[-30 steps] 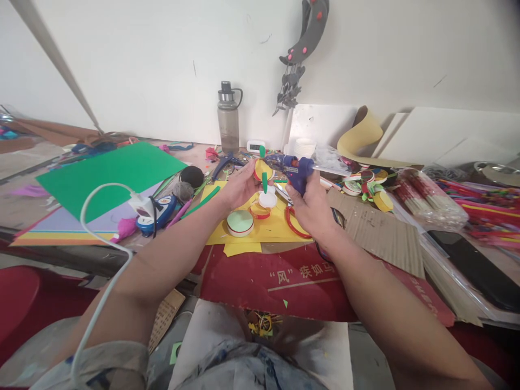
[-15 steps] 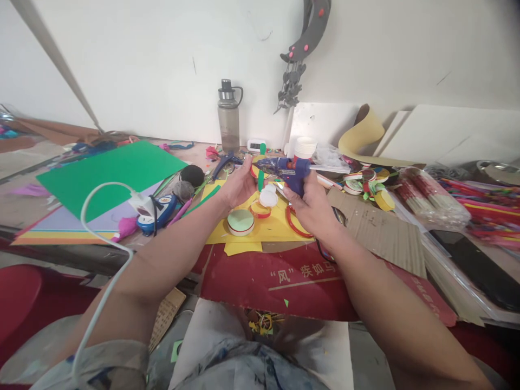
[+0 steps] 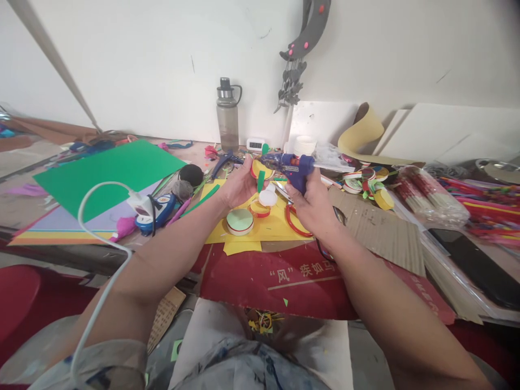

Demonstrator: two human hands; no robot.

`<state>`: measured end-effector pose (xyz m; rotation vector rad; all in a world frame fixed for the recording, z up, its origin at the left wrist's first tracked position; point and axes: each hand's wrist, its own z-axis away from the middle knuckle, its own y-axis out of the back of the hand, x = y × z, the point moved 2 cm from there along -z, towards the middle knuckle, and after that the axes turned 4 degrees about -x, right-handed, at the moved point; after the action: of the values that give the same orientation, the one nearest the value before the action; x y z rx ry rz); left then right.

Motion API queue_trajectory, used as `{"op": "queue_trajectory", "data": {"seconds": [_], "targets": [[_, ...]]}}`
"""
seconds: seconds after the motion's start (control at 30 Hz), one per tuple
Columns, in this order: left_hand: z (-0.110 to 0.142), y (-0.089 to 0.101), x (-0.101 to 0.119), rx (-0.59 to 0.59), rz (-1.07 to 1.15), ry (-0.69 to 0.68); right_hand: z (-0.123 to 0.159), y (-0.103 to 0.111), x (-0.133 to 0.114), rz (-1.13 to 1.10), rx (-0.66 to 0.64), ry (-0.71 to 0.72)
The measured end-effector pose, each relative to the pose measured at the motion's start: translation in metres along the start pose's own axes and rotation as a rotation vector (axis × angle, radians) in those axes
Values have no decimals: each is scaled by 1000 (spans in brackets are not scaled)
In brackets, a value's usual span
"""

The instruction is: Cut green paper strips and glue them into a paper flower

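My right hand [image 3: 309,201] is wrapped round the handle of a blue hot glue gun [image 3: 298,169], whose nozzle points left. Its clear glue stick [image 3: 335,168] juts out of the back. My left hand [image 3: 239,184] pinches a small round yellow disc with a red rim [image 3: 262,168], with green strips [image 3: 260,181] at its edge. The nozzle is close to the disc's top; whether it touches, I cannot tell. Below on yellow paper [image 3: 280,233] lie a pale green-topped round piece [image 3: 240,221], a yellow ring piece [image 3: 260,209] and a white disc [image 3: 268,197].
A grey water bottle [image 3: 228,116] stands by the wall beside a small digital clock [image 3: 255,144]. Green sheets [image 3: 109,173] and a white cable [image 3: 111,273] are at left. Corrugated cardboard [image 3: 379,230], a black phone [image 3: 473,265] and bagged sticks [image 3: 433,197] lie right.
The yellow disc has turned so more of its face shows, and its green strip is tilted differently. The glue gun has shifted slightly right.
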<state>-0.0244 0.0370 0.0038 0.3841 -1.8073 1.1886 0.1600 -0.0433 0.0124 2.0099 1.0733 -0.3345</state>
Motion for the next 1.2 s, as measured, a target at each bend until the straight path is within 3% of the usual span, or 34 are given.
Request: {"op": "queue_trajectory", "data": {"seconds": [0.6,0.97,1.2], "targets": [[3,-1,7,83,-7,-122,-1,8,6,109,69,-91],[1,5,17,121,-59,-245,1,7,5,97,22,-101],[-1,9,19,173,-43,-233,0,7,-3,25,-25,-56]]}}
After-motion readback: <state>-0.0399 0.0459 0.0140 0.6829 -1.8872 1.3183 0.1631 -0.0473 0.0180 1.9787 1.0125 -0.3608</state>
